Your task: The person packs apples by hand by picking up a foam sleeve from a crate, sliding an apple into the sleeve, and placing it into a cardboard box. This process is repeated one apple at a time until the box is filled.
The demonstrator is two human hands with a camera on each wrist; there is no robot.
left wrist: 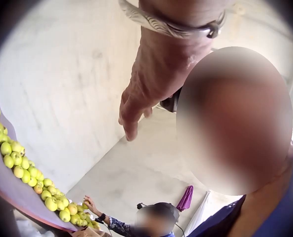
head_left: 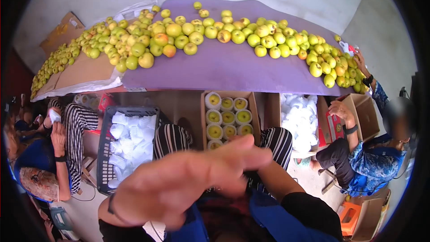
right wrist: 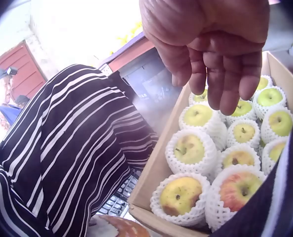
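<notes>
My left hand [head_left: 192, 175] is raised close to the head camera, blurred, with nothing seen in it. In the left wrist view the same hand [left wrist: 154, 79] has its fingers loosely bent. My right hand [right wrist: 220, 54] hangs above an open cardboard box [right wrist: 154, 192], fingers relaxed and touching no apple. In the head view my left hand covers most of it. Apples in white foam nets [right wrist: 188, 148] fill the box in rows; in the head view the box [head_left: 256, 121] stands between the striped trouser legs, the netted apples [head_left: 228, 117] inside it.
Many loose apples [head_left: 174, 29] lie along a purple-covered table [head_left: 201, 69]. A dark crate [head_left: 105, 152] of white foam nets [head_left: 134, 139] stands left of the box; more nets [head_left: 298, 118] are at its right. People sit at both sides.
</notes>
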